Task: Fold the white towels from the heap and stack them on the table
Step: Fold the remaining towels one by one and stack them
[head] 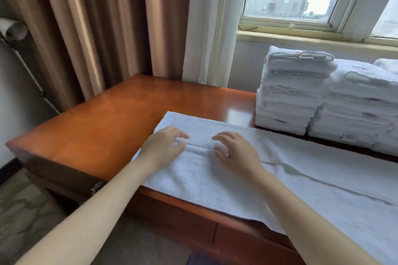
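Beneath both sets of fingers, a long white terry towel (pixel 206 180) lies flat on the glossy brown wooden tabletop (pixel 107 120). The left hand (pixel 163 146) and right hand (pixel 239 154) face each other, fingers bent, tips on the towel's woven band. Whether they pinch it cannot be told. Stacks of folded white towels (pixel 290 92) stand beyond the right fingers.

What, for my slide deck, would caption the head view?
Left hand and right hand touch a towel on the table by folded stacks.
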A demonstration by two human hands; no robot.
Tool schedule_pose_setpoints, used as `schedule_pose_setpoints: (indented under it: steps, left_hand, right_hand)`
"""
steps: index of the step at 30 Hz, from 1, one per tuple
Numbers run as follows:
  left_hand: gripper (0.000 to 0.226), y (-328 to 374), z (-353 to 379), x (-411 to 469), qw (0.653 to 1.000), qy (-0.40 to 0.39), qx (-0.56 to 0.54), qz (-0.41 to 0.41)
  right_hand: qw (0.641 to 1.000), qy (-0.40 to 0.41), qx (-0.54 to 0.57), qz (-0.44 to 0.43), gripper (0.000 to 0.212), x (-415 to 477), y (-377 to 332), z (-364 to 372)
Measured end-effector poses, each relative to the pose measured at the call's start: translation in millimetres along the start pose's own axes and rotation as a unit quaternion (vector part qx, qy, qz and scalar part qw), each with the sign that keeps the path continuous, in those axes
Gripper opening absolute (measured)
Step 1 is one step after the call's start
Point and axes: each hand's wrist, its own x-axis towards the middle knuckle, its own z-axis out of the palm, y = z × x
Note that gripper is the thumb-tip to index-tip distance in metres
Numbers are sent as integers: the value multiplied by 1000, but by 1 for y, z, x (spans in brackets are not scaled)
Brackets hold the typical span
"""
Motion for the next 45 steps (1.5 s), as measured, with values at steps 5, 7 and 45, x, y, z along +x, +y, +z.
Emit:
schedule_pose_setpoints:
  steps: [5,7,45]
  left_hand:
    - [42,-5,-7,-58,997,-49,52,-31]
    - [46,-6,-4,-75,996,-55,65,-34]
    - [25,19,-51,-41,979,173,12,-111]
  right_hand:
    - [997,-66,-21,16,47,-37,-26,-2]
    - [996,-74,-48,28,49,-55,-31,-4]
    - [990,87,-4,111,14,-65,-4,-97]
